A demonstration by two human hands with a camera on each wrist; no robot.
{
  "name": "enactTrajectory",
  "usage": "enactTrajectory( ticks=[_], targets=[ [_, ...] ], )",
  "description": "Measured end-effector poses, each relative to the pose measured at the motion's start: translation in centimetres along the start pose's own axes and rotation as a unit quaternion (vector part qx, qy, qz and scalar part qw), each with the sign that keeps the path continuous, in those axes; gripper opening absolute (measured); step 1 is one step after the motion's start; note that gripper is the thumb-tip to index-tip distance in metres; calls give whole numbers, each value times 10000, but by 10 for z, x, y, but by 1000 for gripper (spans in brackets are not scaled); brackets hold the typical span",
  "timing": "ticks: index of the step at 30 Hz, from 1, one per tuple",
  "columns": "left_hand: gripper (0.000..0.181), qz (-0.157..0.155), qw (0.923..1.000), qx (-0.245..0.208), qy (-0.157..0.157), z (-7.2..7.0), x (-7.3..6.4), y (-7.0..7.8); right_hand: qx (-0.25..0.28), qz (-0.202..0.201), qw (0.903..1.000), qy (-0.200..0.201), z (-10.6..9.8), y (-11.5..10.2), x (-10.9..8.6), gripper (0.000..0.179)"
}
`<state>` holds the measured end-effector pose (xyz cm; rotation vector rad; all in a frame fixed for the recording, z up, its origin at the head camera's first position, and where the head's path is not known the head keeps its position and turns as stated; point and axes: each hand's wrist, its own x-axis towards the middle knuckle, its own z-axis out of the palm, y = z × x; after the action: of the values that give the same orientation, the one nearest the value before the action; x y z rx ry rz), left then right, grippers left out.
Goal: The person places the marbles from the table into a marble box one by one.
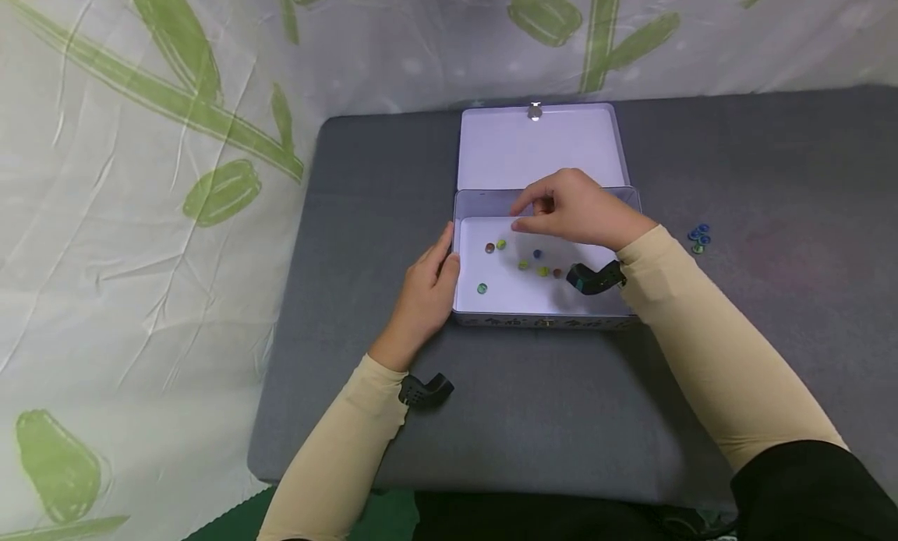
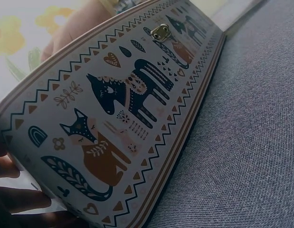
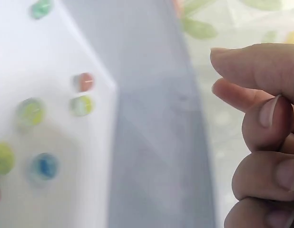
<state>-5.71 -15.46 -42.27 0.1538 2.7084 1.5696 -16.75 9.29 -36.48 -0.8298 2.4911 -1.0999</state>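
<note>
An open tin box [image 1: 547, 321] with animal pictures on its front holds several glass marbles [image 1: 543, 271] on its white floor, some yellow-green, some reddish, one blue [image 3: 45, 166]. My left hand [image 1: 423, 291] rests along the tin's left wall, fingers fairly straight; in the left wrist view its fingers [image 2: 23, 199] touch that side. Over the tin's inside hovers my right hand [image 1: 578, 210]. Its thumb and index finger stand apart with nothing seen between them, while the other fingers curl in, as the right wrist view shows.
The tin's lid [image 1: 540, 147] lies folded back behind it, a metal clasp [image 1: 535, 111] at its far edge. To the right, a small cluster of blue and green marbles [image 1: 699, 235] sits on the grey cloth [image 1: 786, 175]. A leaf-patterned curtain [image 1: 435, 50] hangs behind and left.
</note>
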Motion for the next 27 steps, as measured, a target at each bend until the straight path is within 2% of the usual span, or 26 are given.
enactTrajectory(
  ticks=[4, 7, 15, 20, 27],
  targets=[
    [55, 10, 10000, -33, 12, -1, 1, -2, -26, -141, 9994, 307, -11, -7, -7, 16],
    [55, 12, 10000, -56, 9, -1, 2, -4, -69, -97, 9989, 460, -18, -12, -13, 17],
    [54, 35, 9999, -157, -32, -1, 3, -5, -213, 221, 9967, 756, -35, -13, -35, 15],
    [54, 48, 9999, -127, -30, -2, 3, -4, -419, 509, 9933, 952, -45, -6, -52, 17],
    [55, -4, 9999, -105, -48, -5, 2, -3, -349, 1023, 9862, 1254, -54, 9, -73, 22]
  ],
)
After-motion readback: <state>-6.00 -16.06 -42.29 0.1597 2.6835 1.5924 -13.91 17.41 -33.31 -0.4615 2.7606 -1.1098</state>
